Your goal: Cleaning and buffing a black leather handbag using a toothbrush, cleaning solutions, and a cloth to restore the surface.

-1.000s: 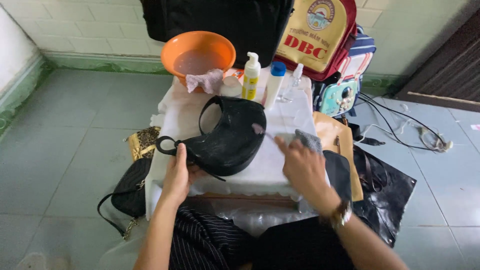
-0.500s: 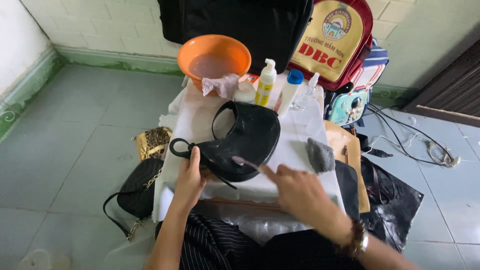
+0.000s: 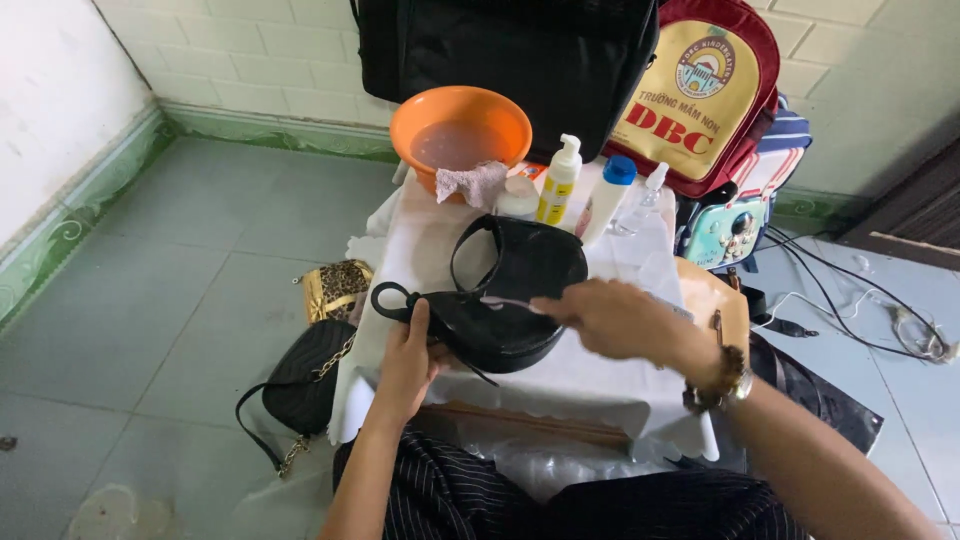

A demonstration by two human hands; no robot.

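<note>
Gripping black handbag point(image 3: 510, 300) on white-covered desk point(image 3: 600, 380): left hand point(image 3: 408, 355) clasps its edge; right hand point(image 3: 612, 318) rests open-fingered on top.

Three handbags point(image 3: 515, 295), three bottles point(image 3: 558, 180), one basin point(image 3: 461, 128), two backpacks point(image 3: 700, 95)

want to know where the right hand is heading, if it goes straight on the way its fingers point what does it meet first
The right hand points left across the black leather handbag; its fingertips already seem to hover over or touch the bag's top, so that comes first. Beyond lies the bag's strap loop.
</note>
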